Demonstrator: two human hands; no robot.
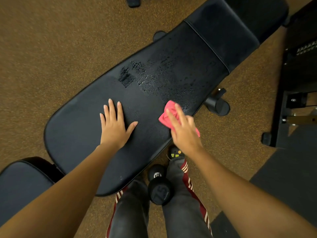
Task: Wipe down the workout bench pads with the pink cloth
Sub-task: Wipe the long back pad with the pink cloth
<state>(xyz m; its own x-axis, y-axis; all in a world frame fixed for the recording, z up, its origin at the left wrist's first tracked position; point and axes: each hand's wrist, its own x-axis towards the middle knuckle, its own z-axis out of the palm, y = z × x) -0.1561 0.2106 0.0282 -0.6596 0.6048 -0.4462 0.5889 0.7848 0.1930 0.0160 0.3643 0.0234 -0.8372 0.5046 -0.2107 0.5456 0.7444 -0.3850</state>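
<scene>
- The left hand (114,127) is resting flat on the long black back pad (82,131) of the bench, palm down, fingers straight and spread, thumb out to the side, holding nothing.
- The right hand (183,133) is pressing the pink cloth (169,111) onto the same pad, close to the pad's near edge. Its fingers are lying fairly straight over the bunched cloth; the hand is blurred, and the thumb is hidden.
- The cloth is sticking out ahead of the fingertips and also from under the wrist side of the hand, where a corner is hanging past the pad's edge.
- The two hands are lying well apart on the pad, the left one nearer the rounded end.
- A wet patch (163,78) of droplets and smears is glistening on the pad beyond both hands, reaching down to just beside the cloth.
- The seat pad (228,31) is sitting beyond a seam at the far right end of the back pad.
- Another black pad (22,182) is showing at the lower left, under the left forearm.
- A dumbbell (160,191) marked 75 is lying on the speckled brown floor (51,48) between the person's legs (130,212), which are wearing dark trousers with red and white side stripes.
- A black machine frame (295,100) is standing along the right edge.
</scene>
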